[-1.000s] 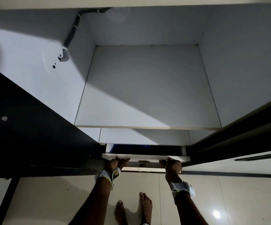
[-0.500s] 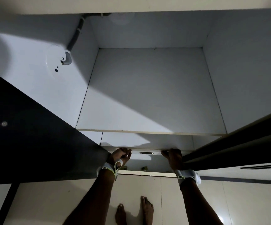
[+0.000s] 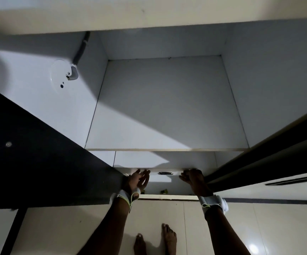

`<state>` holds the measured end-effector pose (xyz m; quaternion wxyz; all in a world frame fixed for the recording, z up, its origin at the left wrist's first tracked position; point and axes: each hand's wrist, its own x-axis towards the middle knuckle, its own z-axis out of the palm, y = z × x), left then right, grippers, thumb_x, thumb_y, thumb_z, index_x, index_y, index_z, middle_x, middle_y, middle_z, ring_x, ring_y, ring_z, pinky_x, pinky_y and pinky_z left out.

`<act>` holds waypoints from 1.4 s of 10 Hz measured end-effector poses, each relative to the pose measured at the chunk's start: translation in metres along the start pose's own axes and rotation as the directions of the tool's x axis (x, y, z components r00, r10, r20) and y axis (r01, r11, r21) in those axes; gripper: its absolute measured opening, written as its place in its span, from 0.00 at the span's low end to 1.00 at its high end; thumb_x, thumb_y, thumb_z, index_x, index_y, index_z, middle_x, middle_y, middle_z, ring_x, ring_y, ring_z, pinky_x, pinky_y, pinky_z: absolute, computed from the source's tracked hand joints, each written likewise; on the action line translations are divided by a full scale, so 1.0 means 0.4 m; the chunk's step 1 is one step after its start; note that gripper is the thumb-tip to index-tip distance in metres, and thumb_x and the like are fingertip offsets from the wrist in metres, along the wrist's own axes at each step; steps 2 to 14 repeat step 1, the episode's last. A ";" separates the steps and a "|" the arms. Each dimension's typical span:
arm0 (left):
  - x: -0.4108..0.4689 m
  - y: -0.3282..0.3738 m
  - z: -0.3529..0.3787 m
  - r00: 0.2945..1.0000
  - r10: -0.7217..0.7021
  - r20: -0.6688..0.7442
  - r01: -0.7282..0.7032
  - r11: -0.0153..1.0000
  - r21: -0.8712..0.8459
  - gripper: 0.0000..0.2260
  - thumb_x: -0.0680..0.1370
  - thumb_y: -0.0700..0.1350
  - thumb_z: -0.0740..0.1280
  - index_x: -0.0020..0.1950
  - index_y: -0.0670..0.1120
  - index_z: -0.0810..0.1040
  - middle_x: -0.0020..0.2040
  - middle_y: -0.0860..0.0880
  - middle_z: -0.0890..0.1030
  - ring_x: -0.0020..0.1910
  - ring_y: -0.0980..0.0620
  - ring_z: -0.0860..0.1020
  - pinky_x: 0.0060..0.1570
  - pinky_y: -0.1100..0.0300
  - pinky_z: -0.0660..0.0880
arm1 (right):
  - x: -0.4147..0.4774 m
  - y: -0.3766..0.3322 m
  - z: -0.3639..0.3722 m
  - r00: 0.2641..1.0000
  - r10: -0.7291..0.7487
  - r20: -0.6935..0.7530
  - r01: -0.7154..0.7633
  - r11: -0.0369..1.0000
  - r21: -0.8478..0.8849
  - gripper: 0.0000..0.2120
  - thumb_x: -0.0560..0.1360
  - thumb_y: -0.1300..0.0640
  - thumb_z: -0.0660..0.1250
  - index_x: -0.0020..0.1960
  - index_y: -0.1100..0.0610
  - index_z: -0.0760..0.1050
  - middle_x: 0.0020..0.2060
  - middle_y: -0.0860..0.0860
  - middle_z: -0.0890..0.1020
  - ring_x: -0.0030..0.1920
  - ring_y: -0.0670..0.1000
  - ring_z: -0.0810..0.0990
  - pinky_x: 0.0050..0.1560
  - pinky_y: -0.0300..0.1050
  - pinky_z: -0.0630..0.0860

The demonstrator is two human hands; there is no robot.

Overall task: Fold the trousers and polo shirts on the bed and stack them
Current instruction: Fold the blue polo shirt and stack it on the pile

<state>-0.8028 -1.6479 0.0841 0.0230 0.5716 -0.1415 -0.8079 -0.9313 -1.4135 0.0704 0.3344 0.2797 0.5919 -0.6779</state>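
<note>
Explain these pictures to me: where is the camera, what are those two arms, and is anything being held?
There is no machine here: the left grip and right grip are a person's bare hands, with white bands on the wrists. The one camera sits on the person's head and looks down, so you see bare feet on a tiled floor in front of an open wardrobe. Inside is a white shelf, and below it a drawer with a small metal handle. The left grip touches the drawer front with fingers spread and holds nothing. The right grip lies at the drawer's right end; whether it clasps the edge is hard to tell. No bed, trousers or shirts are in view.
</note>
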 end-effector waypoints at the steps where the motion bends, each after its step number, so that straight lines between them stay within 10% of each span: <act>1: -0.039 -0.049 -0.013 0.999 -0.001 0.042 -0.005 0.990 0.141 0.11 0.87 0.38 0.57 0.65 0.45 0.76 0.64 0.40 0.83 0.64 0.41 0.81 0.44 0.57 0.83 | -0.053 0.034 0.000 0.999 -0.021 0.027 0.021 1.000 -0.005 0.05 0.84 0.69 0.60 0.53 0.63 0.73 0.48 0.63 0.79 0.46 0.61 0.82 0.44 0.57 0.84; 14: -0.039 -0.049 -0.013 0.999 -0.001 0.042 -0.005 0.990 0.141 0.11 0.87 0.38 0.57 0.65 0.45 0.76 0.64 0.40 0.83 0.64 0.41 0.81 0.44 0.57 0.83 | -0.053 0.034 0.000 0.999 -0.021 0.027 0.021 1.000 -0.005 0.05 0.84 0.69 0.60 0.53 0.63 0.73 0.48 0.63 0.79 0.46 0.61 0.82 0.44 0.57 0.84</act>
